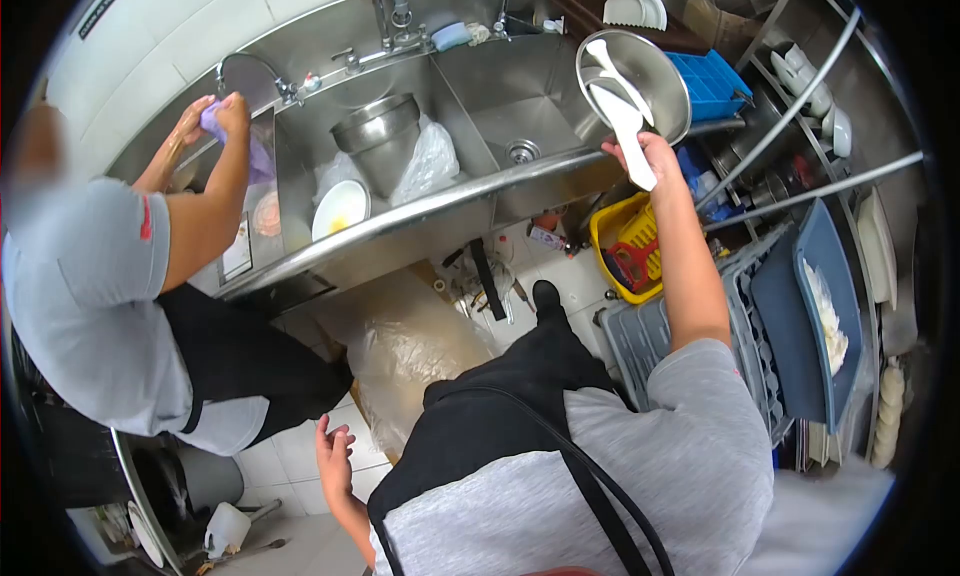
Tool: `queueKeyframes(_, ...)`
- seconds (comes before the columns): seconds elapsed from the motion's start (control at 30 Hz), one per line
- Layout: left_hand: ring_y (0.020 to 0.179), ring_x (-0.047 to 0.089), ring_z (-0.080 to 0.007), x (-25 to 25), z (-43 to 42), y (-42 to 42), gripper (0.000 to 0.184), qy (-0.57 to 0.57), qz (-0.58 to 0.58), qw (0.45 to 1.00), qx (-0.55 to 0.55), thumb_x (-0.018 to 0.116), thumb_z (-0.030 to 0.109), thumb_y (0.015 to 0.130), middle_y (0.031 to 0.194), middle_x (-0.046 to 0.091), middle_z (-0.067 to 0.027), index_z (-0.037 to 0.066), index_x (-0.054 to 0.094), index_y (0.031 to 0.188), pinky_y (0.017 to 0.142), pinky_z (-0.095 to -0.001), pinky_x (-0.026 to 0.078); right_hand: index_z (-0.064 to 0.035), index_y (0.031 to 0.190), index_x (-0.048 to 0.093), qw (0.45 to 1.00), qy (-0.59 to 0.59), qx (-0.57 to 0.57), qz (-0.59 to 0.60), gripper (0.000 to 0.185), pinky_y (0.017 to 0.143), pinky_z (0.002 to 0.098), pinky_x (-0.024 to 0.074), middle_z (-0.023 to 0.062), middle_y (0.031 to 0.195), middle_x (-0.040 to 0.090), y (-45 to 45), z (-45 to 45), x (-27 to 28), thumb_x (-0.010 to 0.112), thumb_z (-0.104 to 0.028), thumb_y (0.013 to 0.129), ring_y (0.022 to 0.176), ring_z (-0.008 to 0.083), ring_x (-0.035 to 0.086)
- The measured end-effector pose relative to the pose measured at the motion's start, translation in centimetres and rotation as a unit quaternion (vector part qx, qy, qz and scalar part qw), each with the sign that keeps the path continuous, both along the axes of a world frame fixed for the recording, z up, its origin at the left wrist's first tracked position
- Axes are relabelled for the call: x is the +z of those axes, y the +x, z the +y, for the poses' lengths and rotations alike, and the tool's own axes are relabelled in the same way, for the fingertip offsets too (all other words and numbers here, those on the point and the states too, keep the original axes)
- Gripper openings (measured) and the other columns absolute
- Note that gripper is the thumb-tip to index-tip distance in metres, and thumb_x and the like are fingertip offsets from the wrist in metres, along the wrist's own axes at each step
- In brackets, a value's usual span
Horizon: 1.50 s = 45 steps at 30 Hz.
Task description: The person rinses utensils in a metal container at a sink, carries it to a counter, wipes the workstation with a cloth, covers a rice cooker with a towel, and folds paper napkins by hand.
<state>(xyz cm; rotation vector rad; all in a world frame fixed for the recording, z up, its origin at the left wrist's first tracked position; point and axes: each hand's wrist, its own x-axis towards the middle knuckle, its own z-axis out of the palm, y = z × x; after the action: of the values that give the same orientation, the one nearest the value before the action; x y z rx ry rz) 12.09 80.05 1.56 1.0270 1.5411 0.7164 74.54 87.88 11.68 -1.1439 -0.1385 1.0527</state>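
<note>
My right hand (655,161) is closed at the near edge of a round metal bowl (672,76), by the handle of a white spatula (625,126). A second white utensil (615,71) lies across the bowl's mouth. The bowl is over the right end of the steel sink (520,116). My left hand (336,456) hangs low beside my black apron, its fingers apart and nothing in it.
At the left, a co-worker (90,286) wrings a purple cloth (212,121) over the sink. A metal pot (375,121), a plate (340,211) and plastic bags lie in the basin. Right: a yellow bucket (605,238), grey crates (650,346), a blue rack (708,84).
</note>
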Motion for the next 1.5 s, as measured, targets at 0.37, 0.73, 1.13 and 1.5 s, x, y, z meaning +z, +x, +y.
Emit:
queueKeyframes(0.37, 0.079, 0.056, -0.0172, 4.5, 19.9, 35.2, 0.051, 0.082, -0.208, 0.964, -0.147, 0.043, 0.02, 0.084, 0.104, 0.051, -0.0144, 0.009, 0.019, 0.128, 0.07, -0.0271, 0.041, 0.0068, 0.087, 0.05, 0.979, -0.063, 0.192, -0.004, 0.022, 0.058, 0.0336, 0.05, 0.0182, 0.074, 0.057, 12.9, 17.6, -8.1, 0.041, -0.008, 0.074, 0.063, 0.0265, 0.058)
queueKeyframes(0.73, 0.063, 0.059, -0.023, 3.5, 32.8, 55.2, 0.027, 0.002, -0.202, 0.974, 0.102, 0.04, 0.007, 0.073, 0.076, 0.058, -0.015, -0.01, 0.047, 0.092, 0.044, -0.0272, 0.049, -0.0026, 0.105, 0.044, 0.853, -0.062, 0.518, -0.029, 0.029, 0.048, 0.0309, 0.0481, 0.0134, 0.082, 0.056, 12.7, 25.9, -4.3, 0.048, -0.014, 0.078, 0.057, 0.0198, 0.057)
queueKeyframes(1.13, 0.065, 0.059, -0.0249, 4.9, 28.3, 53.4, 0.034, -0.066, -0.254, 0.943, 0.202, 0.038, 0.0, 0.069, 0.082, 0.056, -0.0154, -0.007, 0.043, 0.102, 0.047, -0.0338, 0.051, 0.0004, 0.129, 0.008, 0.945, 0.001, 0.227, 0.235, 0.075, 0.066, 0.0371, 0.0406, 0.017, 0.105, 0.043, 23.7, 45.1, -12.6, 0.04, -0.047, 0.08, 0.085, 0.0285, 0.052)
queueKeyframes(1.5, 0.073, 0.056, -0.0237, 4.9, 27.0, 53.6, 0.053, -0.05, -0.231, 0.945, 0.225, 0.042, 0.002, 0.069, 0.095, 0.049, -0.0142, 0.003, 0.025, 0.119, 0.045, -0.0329, 0.052, -0.0011, 0.114, 0.034, 0.939, 0.078, 0.298, 0.153, 0.064, 0.072, 0.0413, 0.0393, 0.0221, 0.113, 0.044, 27.8, 44.3, -5.3, 0.026, -0.055, 0.081, 0.103, 0.0338, 0.045)
